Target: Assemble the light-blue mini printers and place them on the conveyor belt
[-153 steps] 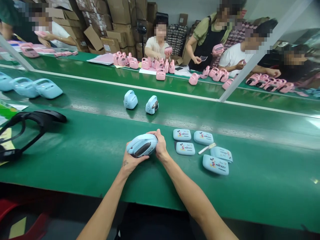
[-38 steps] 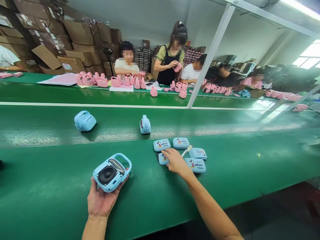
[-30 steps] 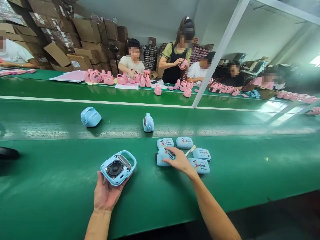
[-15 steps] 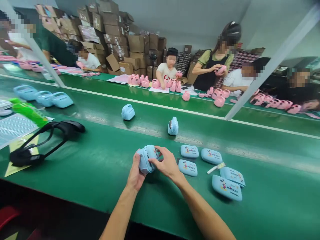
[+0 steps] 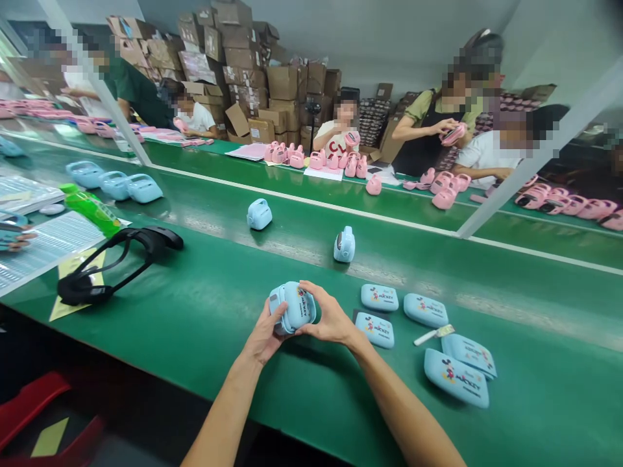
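Observation:
Above the green bench [image 5: 204, 311], my left hand [image 5: 264, 329] is closed around the left side of a light-blue plastic casing [image 5: 278, 305]. A cover [image 5: 298, 306] with a cartoon mouse print lies over its front, and a rim of casing shows around it. My right hand [image 5: 331, 316] grips the right end, thumb below and fingers on top. To the right are several loose printed covers [image 5: 379, 298] and a small white-handled tool [image 5: 433, 335]. Beyond my hands stand two blue handled casings, one on the left [image 5: 259, 214] and one nearer [image 5: 344, 244].
At the left lie a black strap-like headset [image 5: 121, 263], a green packet [image 5: 91, 209], printed sheets [image 5: 48, 246] and several blue casings [image 5: 115, 185]. A white post [image 5: 540, 152] rises at the right. Across the bench, people handle pink casings [image 5: 318, 159]. A red stool [image 5: 34, 402] stands below left.
My view has swung left, shifting the scene rightward. The held casing is turned so its printed front shows more, and my right hand now spans its right end. A hand appears at the far left.

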Demonstrator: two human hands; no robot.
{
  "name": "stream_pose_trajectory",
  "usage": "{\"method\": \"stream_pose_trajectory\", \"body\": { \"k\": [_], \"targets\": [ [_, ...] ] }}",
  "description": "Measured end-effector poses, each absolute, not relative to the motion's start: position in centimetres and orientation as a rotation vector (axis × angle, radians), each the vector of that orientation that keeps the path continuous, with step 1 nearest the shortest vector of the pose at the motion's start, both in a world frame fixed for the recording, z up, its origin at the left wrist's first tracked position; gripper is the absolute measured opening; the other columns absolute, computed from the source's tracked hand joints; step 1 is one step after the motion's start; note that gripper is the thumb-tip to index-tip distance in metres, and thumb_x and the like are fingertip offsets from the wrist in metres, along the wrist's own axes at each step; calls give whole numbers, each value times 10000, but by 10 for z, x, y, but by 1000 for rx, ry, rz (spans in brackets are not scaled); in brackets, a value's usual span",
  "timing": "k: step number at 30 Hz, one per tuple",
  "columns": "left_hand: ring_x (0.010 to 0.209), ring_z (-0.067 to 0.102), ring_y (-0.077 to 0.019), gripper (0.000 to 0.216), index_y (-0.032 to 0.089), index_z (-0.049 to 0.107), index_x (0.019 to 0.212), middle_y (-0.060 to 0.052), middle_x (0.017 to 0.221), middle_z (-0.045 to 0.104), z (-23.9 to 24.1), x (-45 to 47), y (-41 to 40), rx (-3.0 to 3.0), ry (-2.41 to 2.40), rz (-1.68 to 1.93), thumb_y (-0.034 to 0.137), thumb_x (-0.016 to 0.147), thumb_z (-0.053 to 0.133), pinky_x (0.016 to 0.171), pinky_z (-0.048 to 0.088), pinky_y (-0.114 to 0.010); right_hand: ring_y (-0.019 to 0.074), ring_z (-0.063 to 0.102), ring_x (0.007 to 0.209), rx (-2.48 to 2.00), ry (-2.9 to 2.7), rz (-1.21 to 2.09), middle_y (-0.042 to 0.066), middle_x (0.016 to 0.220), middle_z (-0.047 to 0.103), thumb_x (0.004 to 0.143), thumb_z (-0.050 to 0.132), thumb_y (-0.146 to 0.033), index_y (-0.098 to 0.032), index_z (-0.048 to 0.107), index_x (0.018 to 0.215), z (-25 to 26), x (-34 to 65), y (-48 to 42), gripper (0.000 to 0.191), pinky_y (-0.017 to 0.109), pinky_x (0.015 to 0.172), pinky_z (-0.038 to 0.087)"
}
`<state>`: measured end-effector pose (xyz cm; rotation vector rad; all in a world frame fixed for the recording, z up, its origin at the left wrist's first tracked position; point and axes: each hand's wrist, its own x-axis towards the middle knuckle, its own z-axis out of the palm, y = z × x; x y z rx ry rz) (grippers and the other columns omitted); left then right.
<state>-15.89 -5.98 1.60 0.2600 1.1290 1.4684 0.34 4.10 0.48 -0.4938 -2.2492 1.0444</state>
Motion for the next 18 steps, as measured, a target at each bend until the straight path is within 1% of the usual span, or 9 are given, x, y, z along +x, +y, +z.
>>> {"method": "stream_pose_trajectory", "body": {
  "k": [6, 11, 13, 16, 18],
  "targets": [
    [859, 734, -231, 712, 294, 534, 1313, -73, 1178, 700, 18, -162, -60, 320, 1170, 1413, 405, 706, 891, 646, 628, -325, 357, 494, 1395, -457, -2217, 1002, 176, 1495, 490, 625, 889, -585, -250, 522, 1457, 4, 4, 44, 969, 523, 1144, 430],
    [989, 728, -278, 736, 311, 518, 1332, -86, 1255, 679, 21, -163, -59, 312, 1171, 1400, 436, 707, 885, 697, 630, -352, 348, 527, 1355, -440, -2165, 1020, 167, 1453, 514, 601, 894, -614, -260, 548, 1440, 4, 7, 47, 973, 520, 1131, 436],
    [1010, 723, -282, 740, 314, 520, 1329, -88, 1271, 673, 22, -163, -58, 300, 1176, 1400, 456, 702, 886, 719, 631, -360, 345, 533, 1348, -435, -2147, 1030, 163, 1447, 519, 603, 894, -612, -261, 550, 1438, 4, 7, 48, 968, 520, 1130, 435],
    [988, 727, -267, 740, 313, 523, 1322, -83, 1271, 675, 22, -162, -57, 283, 1161, 1409, 460, 696, 891, 732, 629, -356, 340, 539, 1343, -426, -2109, 1029, 159, 1434, 530, 616, 890, -608, -258, 540, 1449, 4, 6, 48, 969, 521, 1134, 431],
    [951, 732, -258, 742, 306, 524, 1315, -83, 1251, 684, 23, -162, -57, 284, 1151, 1412, 456, 691, 895, 707, 625, -344, 337, 539, 1342, -430, -2111, 1025, 156, 1435, 527, 615, 892, -608, -264, 534, 1459, 2, 5, 47, 979, 518, 1132, 436]
  ]
}}
